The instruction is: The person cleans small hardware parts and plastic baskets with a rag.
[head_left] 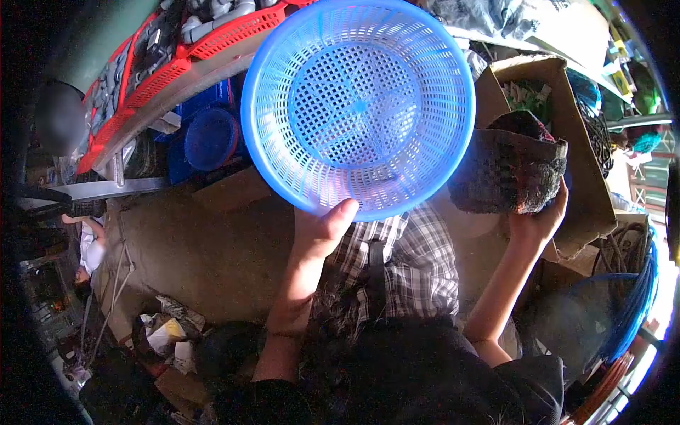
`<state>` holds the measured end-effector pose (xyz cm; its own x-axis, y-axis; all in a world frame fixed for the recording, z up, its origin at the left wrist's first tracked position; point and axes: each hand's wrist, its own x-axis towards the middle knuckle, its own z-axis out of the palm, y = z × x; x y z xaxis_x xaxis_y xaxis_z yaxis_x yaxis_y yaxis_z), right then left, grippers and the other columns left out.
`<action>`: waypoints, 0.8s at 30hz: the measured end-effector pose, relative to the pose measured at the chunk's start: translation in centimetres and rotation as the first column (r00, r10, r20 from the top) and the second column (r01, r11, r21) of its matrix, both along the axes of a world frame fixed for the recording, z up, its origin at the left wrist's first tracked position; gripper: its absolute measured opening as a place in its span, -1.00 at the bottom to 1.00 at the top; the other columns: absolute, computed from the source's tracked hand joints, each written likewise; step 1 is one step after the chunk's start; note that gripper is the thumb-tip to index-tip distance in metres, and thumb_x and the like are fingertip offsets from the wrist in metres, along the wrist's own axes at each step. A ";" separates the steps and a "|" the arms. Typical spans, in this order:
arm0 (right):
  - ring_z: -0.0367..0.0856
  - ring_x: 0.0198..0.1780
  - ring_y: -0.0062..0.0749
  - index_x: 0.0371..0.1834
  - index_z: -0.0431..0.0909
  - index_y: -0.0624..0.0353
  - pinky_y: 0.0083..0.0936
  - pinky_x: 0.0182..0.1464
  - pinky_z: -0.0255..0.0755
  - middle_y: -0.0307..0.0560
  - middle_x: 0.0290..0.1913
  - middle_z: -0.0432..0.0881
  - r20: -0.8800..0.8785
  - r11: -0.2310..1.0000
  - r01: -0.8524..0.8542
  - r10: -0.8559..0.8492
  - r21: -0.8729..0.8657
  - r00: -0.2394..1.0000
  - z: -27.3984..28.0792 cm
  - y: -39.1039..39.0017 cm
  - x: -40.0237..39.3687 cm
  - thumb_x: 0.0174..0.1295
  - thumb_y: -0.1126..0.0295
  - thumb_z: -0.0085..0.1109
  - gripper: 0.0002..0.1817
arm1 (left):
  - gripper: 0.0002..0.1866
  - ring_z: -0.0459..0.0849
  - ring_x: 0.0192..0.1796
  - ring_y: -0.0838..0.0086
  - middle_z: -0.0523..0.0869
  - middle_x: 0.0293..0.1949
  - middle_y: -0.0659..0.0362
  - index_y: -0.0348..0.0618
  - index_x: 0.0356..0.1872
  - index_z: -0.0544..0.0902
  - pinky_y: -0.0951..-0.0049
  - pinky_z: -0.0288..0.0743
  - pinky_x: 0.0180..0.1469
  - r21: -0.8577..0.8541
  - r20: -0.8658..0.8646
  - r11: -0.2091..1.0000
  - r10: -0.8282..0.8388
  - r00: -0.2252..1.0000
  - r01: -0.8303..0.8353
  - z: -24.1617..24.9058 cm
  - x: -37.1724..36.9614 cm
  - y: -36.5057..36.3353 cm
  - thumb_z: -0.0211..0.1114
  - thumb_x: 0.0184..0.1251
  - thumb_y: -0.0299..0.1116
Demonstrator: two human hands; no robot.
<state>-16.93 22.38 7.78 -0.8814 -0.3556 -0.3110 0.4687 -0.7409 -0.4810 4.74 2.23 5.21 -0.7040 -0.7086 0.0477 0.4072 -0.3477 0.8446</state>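
My left hand [322, 230] grips the near rim of a round blue plastic basket [361, 106], its thumb lying inside the edge. The basket has slotted sides and a mesh bottom, is tilted so its inside faces me, and nothing lies in it. To the right, my right hand [540, 218] is wrapped round a dark, thick woven cloth [506, 173], folded over and fuzzy at its edges, with a bit of red showing at the top. The cloth is held beside the basket's right rim, in front of a cardboard box.
Red plastic crates [152, 81] of grey fittings line the upper left, above a dark blue round container [211, 138]. The open cardboard box [584, 170] holds green-and-white bits. Blue coiled tubing [641, 304] hangs at right. Paper scraps [170, 333] lie lower left; a person [91, 244] is beyond.
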 end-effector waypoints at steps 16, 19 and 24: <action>0.51 -0.07 -0.33 0.02 0.40 0.33 -0.44 0.02 0.36 0.02 -0.07 0.53 -0.370 0.843 -0.298 0.478 0.448 0.797 0.4 -6.3 6.0 -0.03 -0.01 0.16 -0.33 | -0.36 0.41 0.03 0.40 0.42 0.01 0.09 -0.32 0.13 0.23 0.33 0.29 0.13 -0.069 0.032 0.997 0.045 0.998 -0.043 1.3 -0.8 0.5 0.28 -0.04 -0.47; 0.54 -0.21 -0.52 -0.08 0.47 0.35 -0.58 -0.04 0.37 -0.10 -0.23 0.60 -0.181 0.696 -0.496 0.657 0.519 0.732 2.7 -7.4 7.7 -0.10 0.18 0.32 -0.44 | -0.38 0.41 0.03 0.42 0.43 -0.01 0.10 -0.32 0.13 0.23 0.35 0.30 0.11 -0.133 0.144 0.990 0.069 0.987 -0.050 2.0 -0.4 1.2 0.24 -0.04 -0.52; 0.53 -0.29 -0.59 -0.21 0.53 0.32 -0.66 -0.13 0.38 -0.16 -0.32 0.62 -0.172 0.726 -0.475 0.619 0.497 0.767 2.9 -8.6 9.0 0.04 0.26 0.24 -0.64 | -0.35 0.41 0.03 0.39 0.42 0.00 0.10 -0.31 0.15 0.19 0.34 0.28 0.12 -0.066 0.082 0.995 0.075 0.994 -0.070 2.1 0.2 1.3 0.25 -0.03 -0.48</action>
<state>-7.91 13.77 10.70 -0.6413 -0.7105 -0.2898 0.5032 -0.1043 -0.8579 4.94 3.49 7.26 -0.6544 -0.7553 0.0359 0.3556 -0.2654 0.8962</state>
